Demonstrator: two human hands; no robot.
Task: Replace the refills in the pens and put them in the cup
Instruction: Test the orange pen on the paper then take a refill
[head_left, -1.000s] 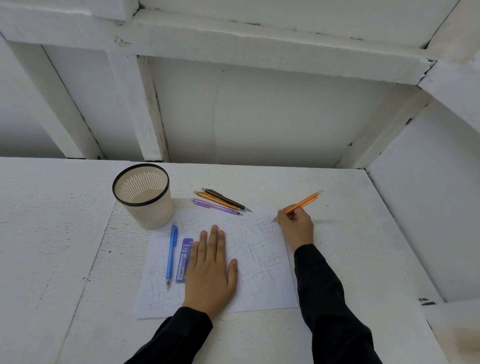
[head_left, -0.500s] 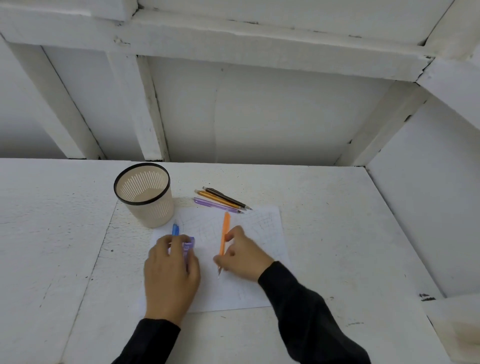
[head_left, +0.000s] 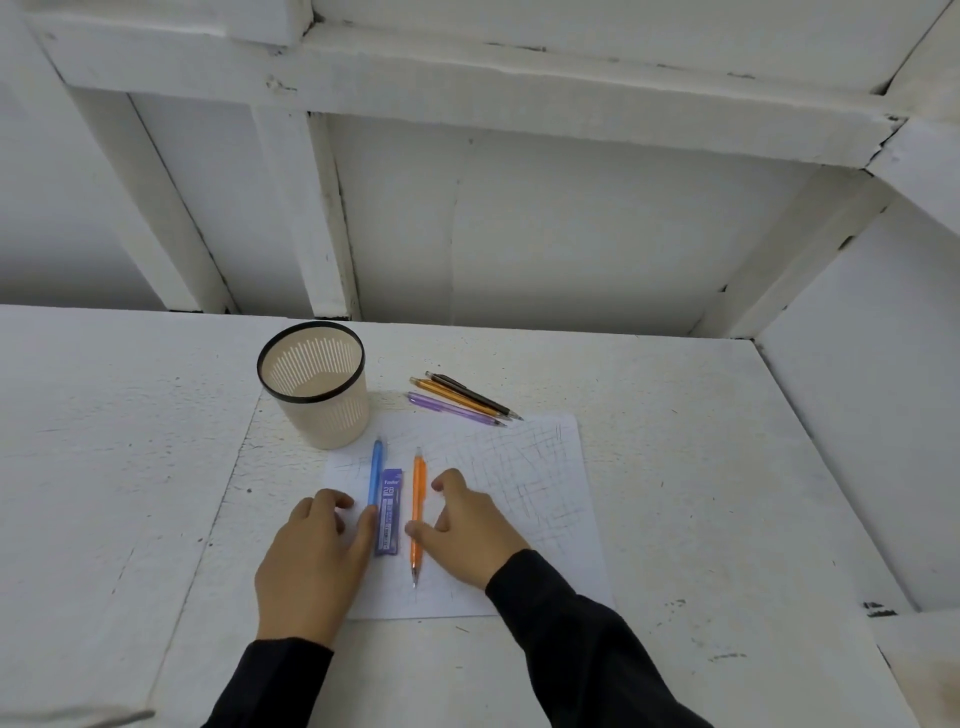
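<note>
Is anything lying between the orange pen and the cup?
The refill case and blue pen lie flat on the paper between the orange pen and the cup; a lifted pen should clear both.

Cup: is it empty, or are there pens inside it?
Empty: the cup stands upright and shows only its bare slotted inside, with nothing sticking out.

We wear long black sleeves on both arms. The left sleeve (head_left: 270, 680) and the right sleeve (head_left: 571, 639) are of the same plain, softly creased cloth and end at the wrist. Our left grip (head_left: 311, 566) and right grip (head_left: 467, 530) are bare.
</note>
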